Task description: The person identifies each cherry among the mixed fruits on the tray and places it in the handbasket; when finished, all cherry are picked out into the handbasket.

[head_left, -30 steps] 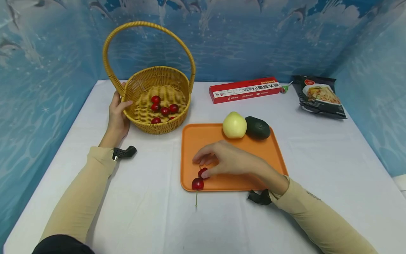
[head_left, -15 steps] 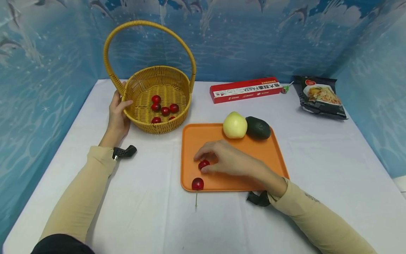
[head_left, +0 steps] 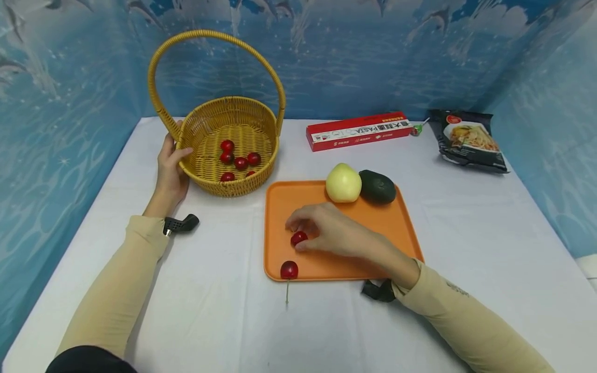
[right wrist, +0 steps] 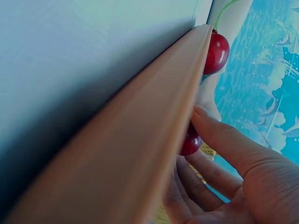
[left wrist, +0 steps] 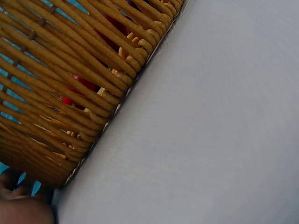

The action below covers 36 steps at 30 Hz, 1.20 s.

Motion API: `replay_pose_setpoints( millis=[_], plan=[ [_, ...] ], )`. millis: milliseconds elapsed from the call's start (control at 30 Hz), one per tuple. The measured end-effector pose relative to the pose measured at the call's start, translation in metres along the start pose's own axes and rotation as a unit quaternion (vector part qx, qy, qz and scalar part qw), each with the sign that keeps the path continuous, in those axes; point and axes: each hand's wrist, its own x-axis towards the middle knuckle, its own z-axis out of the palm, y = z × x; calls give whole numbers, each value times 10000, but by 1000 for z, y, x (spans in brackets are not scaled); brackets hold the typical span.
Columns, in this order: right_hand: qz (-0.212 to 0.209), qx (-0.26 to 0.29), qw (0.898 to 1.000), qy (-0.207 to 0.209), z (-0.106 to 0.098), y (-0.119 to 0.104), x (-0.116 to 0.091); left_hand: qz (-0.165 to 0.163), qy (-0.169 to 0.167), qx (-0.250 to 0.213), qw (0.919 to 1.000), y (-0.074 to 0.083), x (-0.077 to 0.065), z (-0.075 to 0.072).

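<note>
My left hand [head_left: 169, 173] grips the left side of a yellow wicker basket [head_left: 228, 116], its thumb over the rim. Several red cherries [head_left: 240, 163] lie in the basket. Over the left half of an orange tray [head_left: 276, 207], my right hand [head_left: 333, 230] pinches a dark red cherry [head_left: 298, 238] between thumb and fingers. In the right wrist view the tray's edge partly hides that cherry [right wrist: 190, 143]. Another cherry [head_left: 289, 269] sits at the tray's front left corner, its stem hanging past the rim.
A pale yellow-green fruit [head_left: 343, 183] and a dark avocado [head_left: 377, 187] sit at the tray's back edge. Behind are a red pasta box [head_left: 358, 131], a green-wrapped lollipop [head_left: 417, 130] and a black food packet [head_left: 471, 140]. A blue printed curtain [head_left: 326, 62] borders the white table.
My right hand has taken hold of the upper cherry and shifted it slightly away from the front cherry, toward the back. My left hand stays on the basket.
</note>
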Motion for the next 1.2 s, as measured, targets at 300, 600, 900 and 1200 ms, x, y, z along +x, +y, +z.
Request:
replay_pose_setpoints(
  millis=[300,600,900,1200],
  plan=[
    [3,-32,10000,81,1,-2,0,19,-16,14,10000,1,-1,0],
    [46,-16,9994,355,-9,-10,4,10,-51,0,10000,1,0,0],
    [-127,-29,9978,650,-40,-20,18,11,1,-2,10000,3,-1,0],
    [-450,-159,9920,1168,-58,-28,51,32,-17,-47,10000,0,-1,0]
  ],
)
